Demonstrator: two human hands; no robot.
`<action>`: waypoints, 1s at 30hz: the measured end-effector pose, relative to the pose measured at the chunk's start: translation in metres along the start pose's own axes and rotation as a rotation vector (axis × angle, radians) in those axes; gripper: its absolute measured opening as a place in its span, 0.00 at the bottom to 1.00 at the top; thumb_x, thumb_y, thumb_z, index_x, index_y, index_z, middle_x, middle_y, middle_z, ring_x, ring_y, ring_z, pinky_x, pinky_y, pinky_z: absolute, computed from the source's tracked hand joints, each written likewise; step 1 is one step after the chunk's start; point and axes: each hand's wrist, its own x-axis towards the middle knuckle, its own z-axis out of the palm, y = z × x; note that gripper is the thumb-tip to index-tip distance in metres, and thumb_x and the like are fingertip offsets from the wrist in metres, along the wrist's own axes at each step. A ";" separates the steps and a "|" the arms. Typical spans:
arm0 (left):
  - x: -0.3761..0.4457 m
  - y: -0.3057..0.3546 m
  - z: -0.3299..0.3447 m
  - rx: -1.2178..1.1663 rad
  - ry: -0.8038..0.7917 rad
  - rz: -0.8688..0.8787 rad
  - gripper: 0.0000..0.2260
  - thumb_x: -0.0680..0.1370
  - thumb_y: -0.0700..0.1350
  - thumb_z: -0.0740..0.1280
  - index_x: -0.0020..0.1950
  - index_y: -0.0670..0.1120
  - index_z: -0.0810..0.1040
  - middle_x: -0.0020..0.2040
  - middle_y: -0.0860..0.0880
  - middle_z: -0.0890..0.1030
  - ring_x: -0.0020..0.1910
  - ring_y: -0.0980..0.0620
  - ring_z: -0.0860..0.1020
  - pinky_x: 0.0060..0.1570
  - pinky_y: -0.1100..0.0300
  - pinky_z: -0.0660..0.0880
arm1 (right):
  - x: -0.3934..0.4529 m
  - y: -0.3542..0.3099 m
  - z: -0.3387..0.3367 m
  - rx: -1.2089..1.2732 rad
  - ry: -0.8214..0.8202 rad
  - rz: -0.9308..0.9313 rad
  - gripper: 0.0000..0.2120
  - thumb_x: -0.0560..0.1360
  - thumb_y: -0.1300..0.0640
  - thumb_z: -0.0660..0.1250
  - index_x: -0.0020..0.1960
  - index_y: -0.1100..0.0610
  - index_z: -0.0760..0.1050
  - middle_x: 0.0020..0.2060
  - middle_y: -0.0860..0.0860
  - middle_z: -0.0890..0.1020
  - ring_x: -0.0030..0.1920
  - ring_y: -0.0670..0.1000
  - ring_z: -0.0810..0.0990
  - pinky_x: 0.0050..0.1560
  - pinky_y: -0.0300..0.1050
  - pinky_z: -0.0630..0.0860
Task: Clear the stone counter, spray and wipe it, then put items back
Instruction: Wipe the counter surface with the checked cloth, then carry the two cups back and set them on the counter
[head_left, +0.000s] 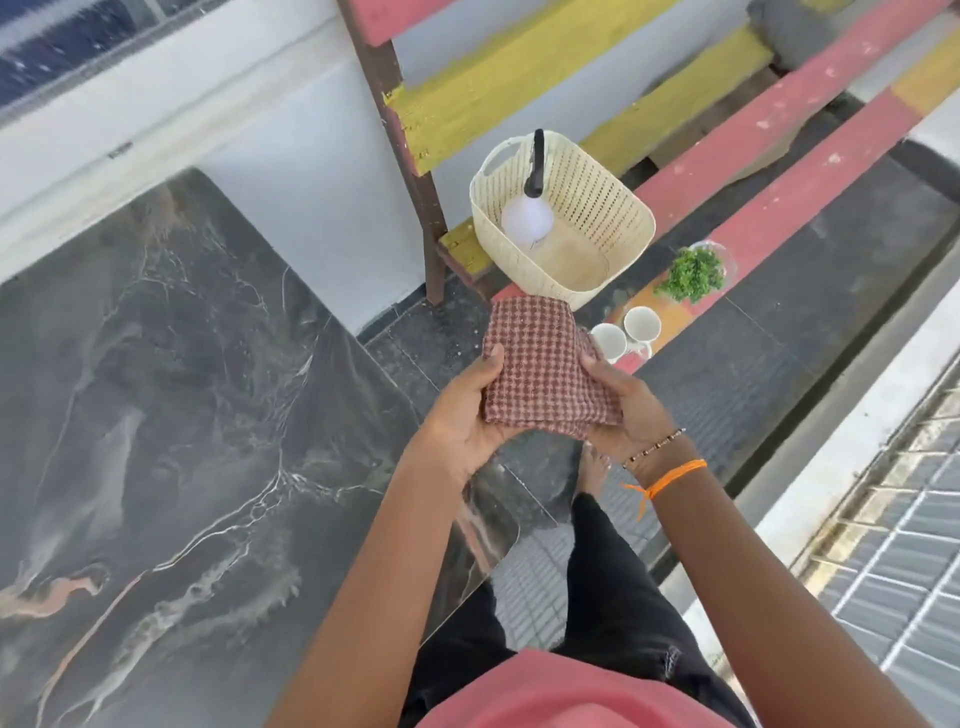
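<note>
Nearest the camera are a pink shirt hem and dark trousers, with one bare foot (592, 467) on the dark speckled floor below the hands. Both forearms reach forward over the floor, just off the corner of the stone counter (171, 415), a polished dark slab with pale and rust veins that fills the left side.

The left hand (467, 415) and the right hand (623, 405) hold a folded cloth (540, 364) between them at waist height, beside the counter's edge and not touching it. The cloth is a woven check of brick red and pale pink, folded into a rough rectangle. The left thumb lies along its left edge with the fingers curled beneath; the right hand cups the lower right corner, thumb on top. The right wrist carries a beaded bracelet (654, 447) and an orange thread (670, 478).

Just beyond the cloth, two white cups (626, 332) stand close together on the painted slat of a wooden bench (779, 171), whose slats are pink and yellow with chipped paint. Both look empty. Farther along the same slat sits a small leafy green plant (693, 273), apparently in a clear glass holder, though the blur makes that uncertain.

Behind the cups a cream plastic basket (597, 208) with perforated woven-look walls and cut-out handles rests on the bench. Inside it leans a spray bottle (527, 213), its pale rounded body low in the basket and its black nozzle rising past the rim.
</note>
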 end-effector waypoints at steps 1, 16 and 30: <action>0.014 0.004 0.007 0.040 0.027 0.010 0.10 0.80 0.44 0.60 0.57 0.42 0.75 0.52 0.43 0.82 0.51 0.46 0.81 0.49 0.49 0.80 | 0.014 -0.017 -0.006 -0.052 0.011 -0.028 0.16 0.73 0.62 0.62 0.61 0.59 0.71 0.51 0.56 0.80 0.49 0.55 0.81 0.49 0.53 0.80; 0.275 0.033 0.116 0.164 0.587 0.088 0.25 0.73 0.37 0.67 0.68 0.43 0.65 0.62 0.43 0.76 0.61 0.44 0.74 0.64 0.44 0.69 | 0.261 -0.197 -0.071 -1.195 0.048 -0.162 0.25 0.70 0.71 0.56 0.65 0.57 0.69 0.48 0.56 0.80 0.52 0.62 0.79 0.38 0.37 0.76; 0.321 0.037 0.107 0.457 0.690 -0.004 0.18 0.78 0.40 0.63 0.67 0.44 0.68 0.53 0.51 0.76 0.50 0.54 0.75 0.45 0.61 0.73 | 0.333 -0.201 -0.095 -1.345 0.074 0.101 0.24 0.78 0.65 0.56 0.73 0.58 0.60 0.67 0.51 0.71 0.49 0.48 0.74 0.37 0.27 0.70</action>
